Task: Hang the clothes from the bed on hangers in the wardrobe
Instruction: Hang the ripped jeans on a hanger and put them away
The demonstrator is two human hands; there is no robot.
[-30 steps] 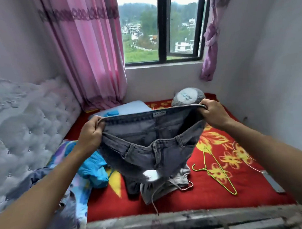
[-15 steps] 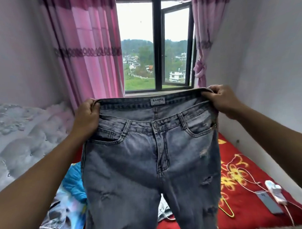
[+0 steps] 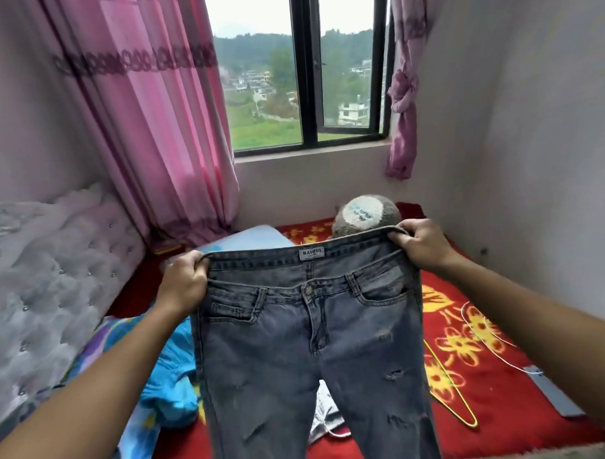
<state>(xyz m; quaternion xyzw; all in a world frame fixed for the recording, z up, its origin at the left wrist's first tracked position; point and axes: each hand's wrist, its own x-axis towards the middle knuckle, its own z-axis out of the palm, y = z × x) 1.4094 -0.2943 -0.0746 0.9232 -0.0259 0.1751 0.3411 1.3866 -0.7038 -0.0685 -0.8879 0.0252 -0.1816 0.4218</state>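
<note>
The grey jeans [image 3: 312, 349] are gripped at the waistband corners by the left hand [image 3: 184, 285] and right hand [image 3: 421, 247]. The legs are hung above the bed [image 3: 488, 387], clear of the yellow hanger [image 3: 450, 389].

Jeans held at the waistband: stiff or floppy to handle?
Likely floppy: the grey jeans hang limp from the left hand and right hand, front waistband sagging between them. Probably heavyish: thick denim. The rips may snag.

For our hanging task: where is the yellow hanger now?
The yellow hanger lies on the red bedspread, lower right in the head view, just right of the held jeans.
</note>
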